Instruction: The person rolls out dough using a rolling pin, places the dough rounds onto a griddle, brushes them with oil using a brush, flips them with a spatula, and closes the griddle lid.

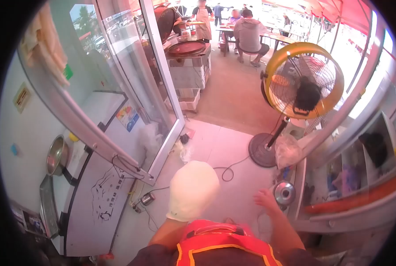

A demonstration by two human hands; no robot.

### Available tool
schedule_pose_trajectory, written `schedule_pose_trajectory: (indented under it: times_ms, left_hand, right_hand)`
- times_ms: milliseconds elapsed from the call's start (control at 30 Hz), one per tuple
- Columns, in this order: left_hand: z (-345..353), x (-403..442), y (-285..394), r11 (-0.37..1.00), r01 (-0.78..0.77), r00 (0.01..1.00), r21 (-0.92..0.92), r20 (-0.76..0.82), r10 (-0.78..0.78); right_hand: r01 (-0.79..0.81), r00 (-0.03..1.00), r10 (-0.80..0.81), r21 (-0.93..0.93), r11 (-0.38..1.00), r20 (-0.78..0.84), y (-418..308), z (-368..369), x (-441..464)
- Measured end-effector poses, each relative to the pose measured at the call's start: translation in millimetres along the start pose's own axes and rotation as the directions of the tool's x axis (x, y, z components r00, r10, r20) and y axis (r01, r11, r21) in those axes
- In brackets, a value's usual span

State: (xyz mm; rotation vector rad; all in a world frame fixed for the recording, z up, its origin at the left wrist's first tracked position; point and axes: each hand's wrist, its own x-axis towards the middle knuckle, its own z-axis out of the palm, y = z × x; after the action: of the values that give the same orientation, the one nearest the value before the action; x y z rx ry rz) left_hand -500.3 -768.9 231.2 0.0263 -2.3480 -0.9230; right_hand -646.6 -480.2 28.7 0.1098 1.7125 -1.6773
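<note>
A pale, rounded sheet of what looks like dough covers my left hand, with its lower edge around the wrist. My left forearm comes up from below; the fingers are hidden under the sheet, which the hand holds up. My right hand is to the right, apart from the sheet, with its fingers spread and nothing in them. Between and below my arms is a red apron with yellow edging.
A yellow fan stands ahead on a round base, its cable on the floor. Left are a glass door and a counter with a metal bowl. A metal pot is right. People are beyond the doorway.
</note>
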Motion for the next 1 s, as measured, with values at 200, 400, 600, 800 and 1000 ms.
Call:
schedule_pose_trajectory:
  times_ms: [200, 400, 600, 800, 1000]
  left_hand:
    - [34.3, 140.1, -126.8, 0.996, 0.075, 0.996, -0.056, -0.052, -0.078]
    - [56.0, 297.1, -294.2, 0.988, 0.046, 0.999, -0.150, -0.003, -0.047]
    - [62.5, 468.9, -406.6, 0.978, 0.033, 0.999, -0.206, 0.042, -0.025]
    - [94.0, 617.3, -533.8, 0.981, 0.055, 0.998, -0.184, -0.019, -0.060]
    - [111.0, 771.5, -660.7, 0.991, 0.103, 0.984, -0.081, -0.134, -0.113]
  right_hand:
    - [0.103, 0.975, -0.074, -0.129, 0.986, 0.209, -113.6, 79.2, 166.2]
    - [0.016, 1.000, -0.018, -0.121, 0.993, -0.018, -182.8, 101.3, 348.2]
    - [-0.015, 0.984, 0.014, -0.004, 1.000, -0.177, -274.2, 120.3, 472.1]
    - [-0.023, 0.967, 0.030, 0.029, 0.999, -0.252, -357.6, 133.3, 641.0]
    - [0.086, 0.993, -0.091, -0.067, 0.994, -0.073, -447.8, 151.8, 878.9]
